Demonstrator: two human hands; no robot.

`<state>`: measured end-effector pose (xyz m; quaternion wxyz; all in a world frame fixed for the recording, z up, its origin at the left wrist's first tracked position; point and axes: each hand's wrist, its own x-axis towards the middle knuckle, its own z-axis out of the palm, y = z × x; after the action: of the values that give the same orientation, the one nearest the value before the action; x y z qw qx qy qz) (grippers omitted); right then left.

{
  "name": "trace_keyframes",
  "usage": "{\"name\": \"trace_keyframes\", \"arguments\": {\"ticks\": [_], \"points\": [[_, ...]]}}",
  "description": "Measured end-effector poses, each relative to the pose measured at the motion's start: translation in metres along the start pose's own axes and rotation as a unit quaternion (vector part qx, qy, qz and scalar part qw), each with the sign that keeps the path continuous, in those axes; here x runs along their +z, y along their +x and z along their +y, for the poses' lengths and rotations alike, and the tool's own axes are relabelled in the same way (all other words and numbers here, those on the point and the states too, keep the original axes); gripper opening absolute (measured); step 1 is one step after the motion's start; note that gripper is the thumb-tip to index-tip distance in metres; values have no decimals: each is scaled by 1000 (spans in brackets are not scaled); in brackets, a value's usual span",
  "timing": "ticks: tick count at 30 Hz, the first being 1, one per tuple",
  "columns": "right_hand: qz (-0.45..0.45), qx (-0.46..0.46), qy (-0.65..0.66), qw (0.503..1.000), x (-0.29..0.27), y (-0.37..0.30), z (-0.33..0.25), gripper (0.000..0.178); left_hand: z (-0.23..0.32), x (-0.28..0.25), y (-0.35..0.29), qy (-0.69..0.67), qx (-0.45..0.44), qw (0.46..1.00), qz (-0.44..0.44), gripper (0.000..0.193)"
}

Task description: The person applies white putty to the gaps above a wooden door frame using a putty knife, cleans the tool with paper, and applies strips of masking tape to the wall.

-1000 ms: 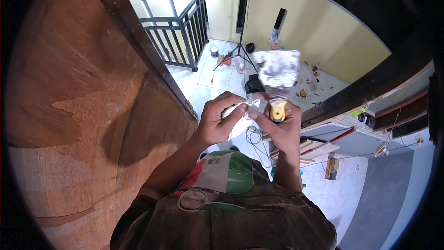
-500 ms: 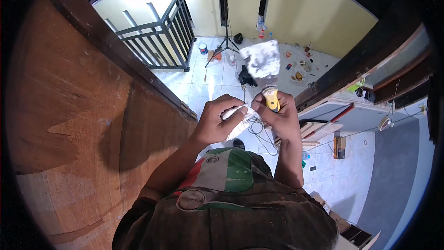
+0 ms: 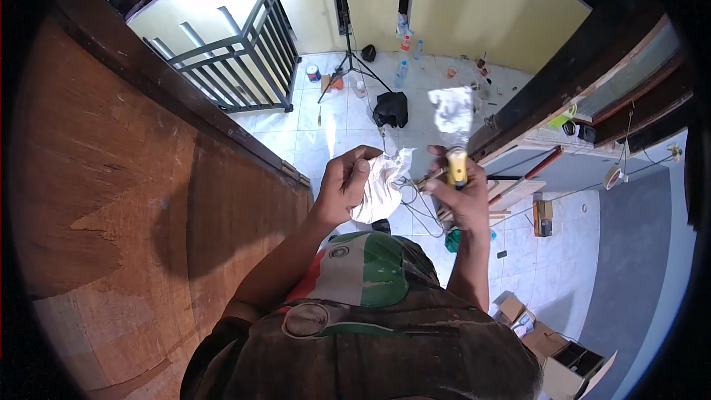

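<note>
My left hand (image 3: 342, 187) is closed on a crumpled white bag (image 3: 379, 194), gripping its left side between thumb and fingers. The bag's loose top corner sticks up toward the right. To the right, my right hand (image 3: 468, 198) grips a putty knife (image 3: 458, 169) by its yellow and black handle. Its wide blade points away from me and is coated with white paste. A gap separates the two hands, and the knife is apart from the bag. What is inside the bag is hidden.
A brown wooden door panel (image 3: 133, 200) stands close on my left; a dark frame beam (image 3: 563, 81) slants on the right. Far below on the tiled floor are a tripod stand (image 3: 348, 52), a black bag (image 3: 390, 109), bottles and a dark railing (image 3: 237, 67). Open cardboard boxes (image 3: 544, 341) lie lower right.
My hands have come apart. The right hand has moved right with the putty knife, away from the bag, and more of the white bag now shows in my left hand.
</note>
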<state>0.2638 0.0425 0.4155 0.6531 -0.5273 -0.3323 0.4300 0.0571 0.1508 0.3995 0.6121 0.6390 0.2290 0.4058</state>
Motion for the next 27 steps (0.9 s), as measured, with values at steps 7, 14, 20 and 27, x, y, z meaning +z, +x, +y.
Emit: {"name": "trace_keyframes", "arguments": {"ticks": [7, 14, 20, 27], "points": [[-85, -29, 20, 996, 44, -11, 16, 43, 2, 11, 5, -70, -75, 995, 7, 106], [-98, -13, 20, 995, 47, -17, 16, 19, -12, 12, -3, -195, -114, 974, 15, 95], [-34, -37, 9, 999, 57, -20, 15, 11, 11, -1, -12, -110, -131, 983, -65, 74], [24, -122, -6, 992, 65, -16, 27, 13, 61, -4, -9, 257, -77, 947, -175, 99]]}}
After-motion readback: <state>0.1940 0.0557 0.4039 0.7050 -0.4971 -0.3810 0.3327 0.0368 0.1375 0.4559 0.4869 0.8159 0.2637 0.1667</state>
